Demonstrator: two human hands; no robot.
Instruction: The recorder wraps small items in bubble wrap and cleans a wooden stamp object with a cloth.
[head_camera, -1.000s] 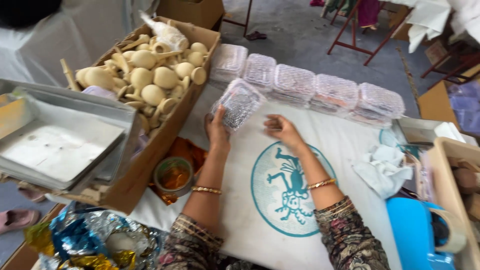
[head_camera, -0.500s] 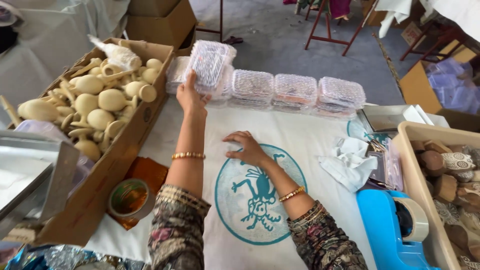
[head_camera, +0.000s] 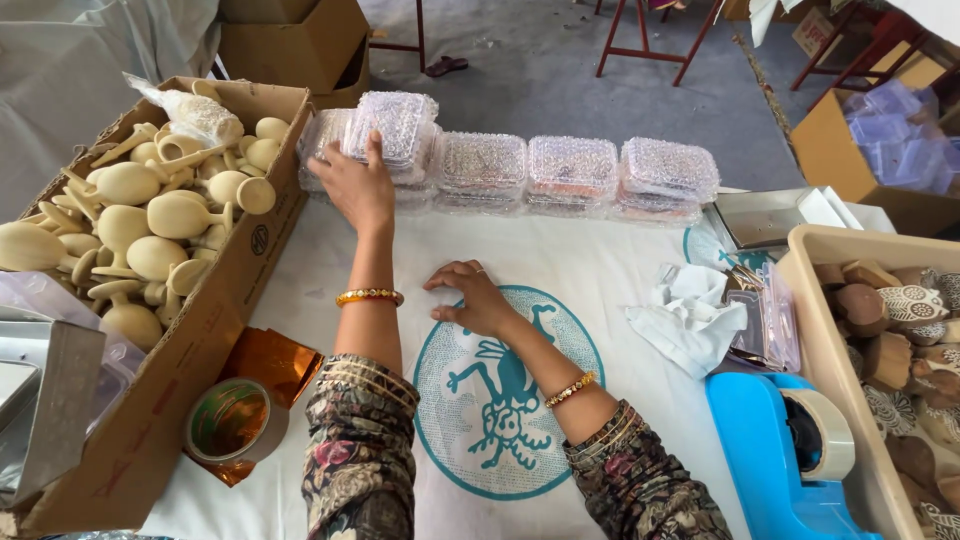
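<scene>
— At twelve o'clock on the counter (head_camera: 600, 270), left hand (head_camera: 358, 188) pressing fingers down over a clear patterned plastic box (head_camera: 398, 125), setting it atop the stack at the left end of the row.

— And lying idle toward six o'clock of that, right hand (head_camera: 478, 300), loosely curled, gripping nothing, resting on the white cloth just above the teal printed emblem (head_camera: 505, 395).

— Looking fairly well along, judging by the row of closed boxes (head_camera: 580, 170) running toward two o'clock: several already lined up side by side, touching. Cannot tell how many more waiting.

— Holding something orange-red and white inside, those boxes; too blurred through the textured lids to name.

— Over at nine o'clock, sitting heaped with pale unpainted wooden goblet-shaped pieces, a cardboard box (head_camera: 225, 300), plus a bag of white stuff at its far corner.

— At three o'clock, carrying carved brown wooden blocks, a beige tray (head_camera: 815, 330); appearing quite full.

— Lying between, at about three o'clock of the right hand, a crumpled white tissue (head_camera: 685, 320). Down at five o'clock, standing loaded with a roll, a blue tape dispenser (head_camera: 765, 450).

— And at seven o'clock, a roll of tape (head_camera: 235, 425) resting on orange foil beside the cardboard box.
</scene>
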